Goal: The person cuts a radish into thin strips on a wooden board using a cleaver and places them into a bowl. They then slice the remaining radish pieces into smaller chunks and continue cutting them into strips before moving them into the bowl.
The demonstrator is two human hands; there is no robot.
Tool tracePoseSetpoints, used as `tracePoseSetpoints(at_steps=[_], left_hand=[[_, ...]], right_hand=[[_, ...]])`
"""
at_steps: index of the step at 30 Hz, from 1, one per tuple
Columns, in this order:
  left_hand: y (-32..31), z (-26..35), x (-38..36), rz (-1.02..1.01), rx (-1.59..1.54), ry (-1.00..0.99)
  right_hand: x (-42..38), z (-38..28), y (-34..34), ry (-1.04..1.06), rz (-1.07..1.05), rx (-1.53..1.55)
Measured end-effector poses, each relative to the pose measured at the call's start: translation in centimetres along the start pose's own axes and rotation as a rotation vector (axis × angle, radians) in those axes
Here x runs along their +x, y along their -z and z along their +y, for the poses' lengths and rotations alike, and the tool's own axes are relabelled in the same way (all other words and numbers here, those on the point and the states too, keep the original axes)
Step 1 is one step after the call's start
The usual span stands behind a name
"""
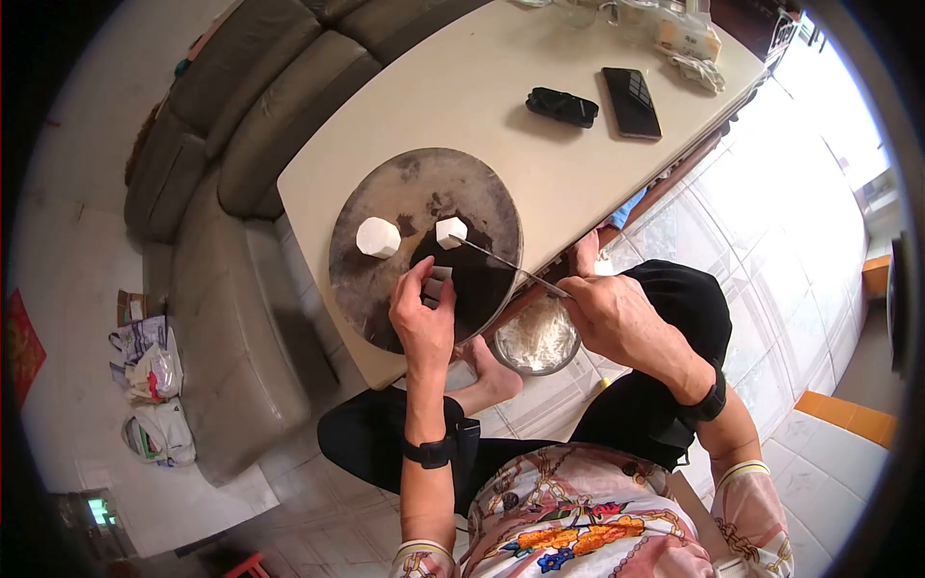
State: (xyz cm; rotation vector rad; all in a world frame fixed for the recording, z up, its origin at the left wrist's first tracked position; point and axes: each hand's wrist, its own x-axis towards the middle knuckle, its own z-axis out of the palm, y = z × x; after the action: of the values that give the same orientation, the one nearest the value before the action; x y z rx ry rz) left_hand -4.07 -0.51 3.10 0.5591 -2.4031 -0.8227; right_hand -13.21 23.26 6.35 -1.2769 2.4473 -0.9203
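A round, dark-stained chopping board (424,175) lies on the near end of the table. My right hand (617,313) is closed around the handle of a slim knife (506,261). The blade reaches left over the board, and its tip touches a small white block (449,230). On the board's left side sits a larger, thick round white chunk (378,238), perhaps radish. My left hand (421,310) is at the board's near side, thumb and fingers curled around a pale white piece (439,282), partly hidden by the fingers.
Below the board's right edge, a metal bowl (537,337) of white shreds stands on the floor. Farther along the table (434,106) lie a black case (562,107) and a phone (632,102). A tissue pack (689,37) is at the far end. A leather sofa (236,328) borders the left.
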Motion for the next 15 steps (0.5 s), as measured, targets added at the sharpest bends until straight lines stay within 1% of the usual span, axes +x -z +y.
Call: tracePoseSetpoints(at_steps=[2,5,9,11,15], left_hand=[[-0.2,-0.4,-0.2,0.047,-0.021,-0.043],[-0.2,-0.6,-0.3,0.046,-0.03,-0.076],[0.0,-0.6,-0.6,0.029,-0.012,-0.056],[-0.3,-0.6,-1.0,0.119,0.047,-0.089],[-0.4,-0.5,-1.1,0.157,0.09,-0.102]], right_hand=[[0.0,-0.1,0.1,-0.011,-0.009,-0.003],[0.0,-0.2,0.2,-0.012,-0.018,0.001],[0.1,-0.2,0.4,-0.017,-0.026,0.033],[0.1,-0.2,0.4,-0.019,-0.027,0.026],[0.1,-0.3,0.6,-0.048,-0.044,0.031]])
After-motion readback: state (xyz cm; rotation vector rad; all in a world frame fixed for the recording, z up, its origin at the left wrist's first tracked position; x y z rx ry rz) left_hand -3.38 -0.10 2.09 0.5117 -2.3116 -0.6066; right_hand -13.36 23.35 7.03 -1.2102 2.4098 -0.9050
